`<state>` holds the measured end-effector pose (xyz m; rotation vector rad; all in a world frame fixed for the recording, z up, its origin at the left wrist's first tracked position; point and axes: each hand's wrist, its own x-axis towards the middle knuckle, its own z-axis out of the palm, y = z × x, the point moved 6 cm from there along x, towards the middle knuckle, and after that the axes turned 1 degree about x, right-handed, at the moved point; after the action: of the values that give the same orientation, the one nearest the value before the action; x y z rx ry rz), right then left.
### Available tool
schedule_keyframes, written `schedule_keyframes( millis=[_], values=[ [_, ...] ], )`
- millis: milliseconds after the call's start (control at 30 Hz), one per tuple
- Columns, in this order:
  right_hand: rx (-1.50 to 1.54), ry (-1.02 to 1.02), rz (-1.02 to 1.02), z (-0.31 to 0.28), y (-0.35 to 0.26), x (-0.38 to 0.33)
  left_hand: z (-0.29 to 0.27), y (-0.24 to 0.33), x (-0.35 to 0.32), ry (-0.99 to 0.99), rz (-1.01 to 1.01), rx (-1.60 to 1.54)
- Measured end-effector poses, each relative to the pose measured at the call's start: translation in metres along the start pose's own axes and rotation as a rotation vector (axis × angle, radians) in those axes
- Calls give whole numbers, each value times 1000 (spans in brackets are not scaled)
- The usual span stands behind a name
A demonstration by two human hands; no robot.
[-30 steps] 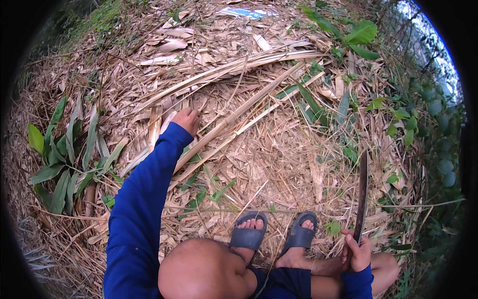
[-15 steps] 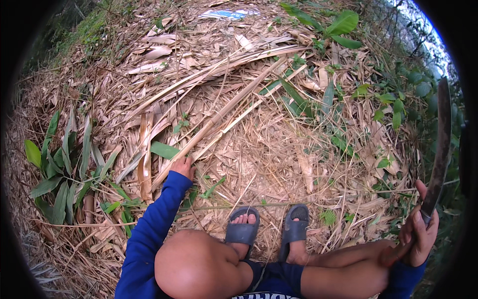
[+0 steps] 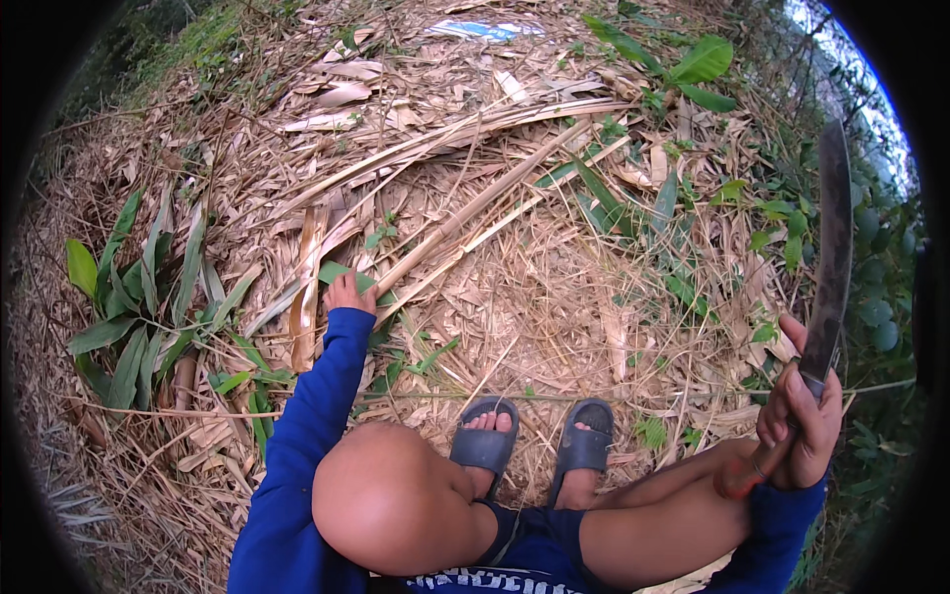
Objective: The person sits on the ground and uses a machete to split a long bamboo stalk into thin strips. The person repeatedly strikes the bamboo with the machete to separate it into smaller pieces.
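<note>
My right hand (image 3: 807, 426) is closed round the handle of a machete (image 3: 833, 228), its long, dark, slightly curved blade pointing up at the right side. The reddish butt of the handle shows below my fingers, near my right leg. At left of centre, my left hand (image 3: 348, 294) is down at the ground with its fingers bent at the near end of a long dry bamboo stalk (image 3: 475, 208). The stalk slants away to the far right. A green leaf piece (image 3: 341, 274) lies right by those fingers, and my hand and sleeve hide the stalk's near end.
Dry leaves and split stalks (image 3: 426, 139) litter the ground. A leafy plant (image 3: 139, 307) grows at the left, and another (image 3: 693, 69) at the far right. My sandals (image 3: 485, 436) are close in front. A blue and white sheet (image 3: 485, 32) lies far off.
My left hand has shifted slightly left and away, to beside the green leaf piece. The machete has moved a little left and up with my right hand. The whole view has shifted slightly.
</note>
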<state>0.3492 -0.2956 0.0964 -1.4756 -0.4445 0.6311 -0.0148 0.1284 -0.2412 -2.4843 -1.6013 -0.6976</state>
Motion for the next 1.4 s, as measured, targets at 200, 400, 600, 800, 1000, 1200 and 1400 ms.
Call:
schedule_keyframes(
  millis=[200,400,600,800,1000,1200,1400],
  values=[
    [53,-29,-2,-11,16,16,-42,-114,-19,257,-453,-457],
    [-20,-28,-3,-22,31,43,-50,-92,-63,-290,-26,-139],
    [22,-29,48,-27,44,63,-62,-52,-94,-52,200,43],
    [-44,-7,32,-23,46,69,-62,-42,-98,-127,309,-53],
    [-74,-38,91,-18,53,77,-62,-51,-74,-207,91,-129],
    [-37,-73,130,-10,52,77,-50,-52,-76,-234,261,30],
    [-78,-53,90,-17,46,77,-65,-22,-69,-238,309,-92]
  ],
)
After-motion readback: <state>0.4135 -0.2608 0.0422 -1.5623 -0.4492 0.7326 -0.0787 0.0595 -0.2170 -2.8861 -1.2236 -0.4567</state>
